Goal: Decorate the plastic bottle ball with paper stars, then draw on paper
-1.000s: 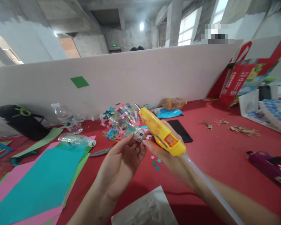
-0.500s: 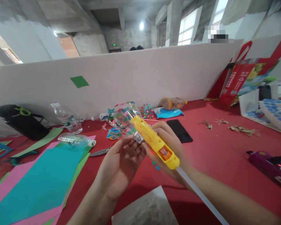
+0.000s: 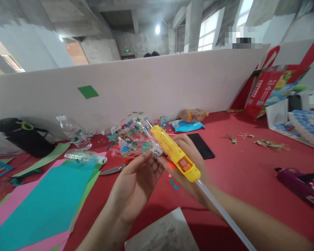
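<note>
My right hand (image 3: 188, 164) is wrapped round a yellow hot glue gun (image 3: 174, 152) with a clear glue stick (image 3: 225, 216) sticking out of its back. The nozzle points up and left at a clear plastic bottle (image 3: 132, 139) covered in small coloured stars. My left hand (image 3: 136, 184) pinches the neck of that bottle between its fingertips, right beside the glue gun. Both hands are above the red table (image 3: 240, 164).
Teal, pink and green paper sheets (image 3: 42, 205) lie at the left with scissors (image 3: 112, 169) and two clear bottles (image 3: 85, 156). A black phone (image 3: 202, 144), loose stars, a purple glue gun (image 3: 300, 184), a black bag (image 3: 18, 134) and boxes at the right stand round a white partition (image 3: 157, 80).
The glue gun has tilted and slid left and lower, its nozzle now at the star bottle. The bottle has turned slightly in my left hand.
</note>
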